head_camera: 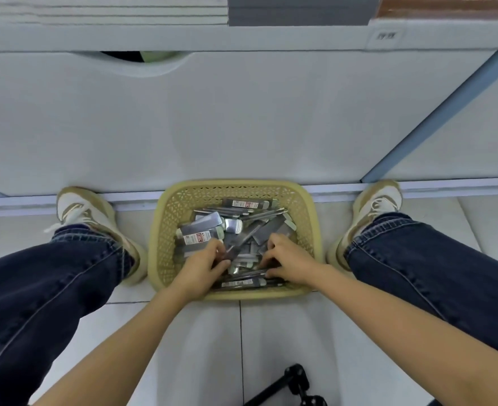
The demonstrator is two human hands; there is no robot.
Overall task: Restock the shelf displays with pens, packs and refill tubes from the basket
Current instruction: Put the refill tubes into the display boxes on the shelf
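A yellow lattice basket (pixel 165 218) sits on the floor against the shelf base, between my feet. It holds several grey packs (pixel 204 230), pens (pixel 259 213) and refill tubes in a loose heap. Both my hands are down inside it at the near side. My left hand (pixel 202 266) has its fingers curled around thin dark pens (pixel 232 253) near the heap's middle. My right hand (pixel 288 262) has its fingers curled over long pens (pixel 242 284) lying along the near wall. What exactly each hand holds is partly hidden by the fingers.
A white cabinet front (pixel 242 112) with a curved handle cut-out rises behind the basket. Stacked notebooks (pixel 297 10) lie on the shelf above. My legs and shoes (pixel 89 215) flank the basket on the tiled floor. A black tripod part (pixel 294 382) lies near the bottom edge.
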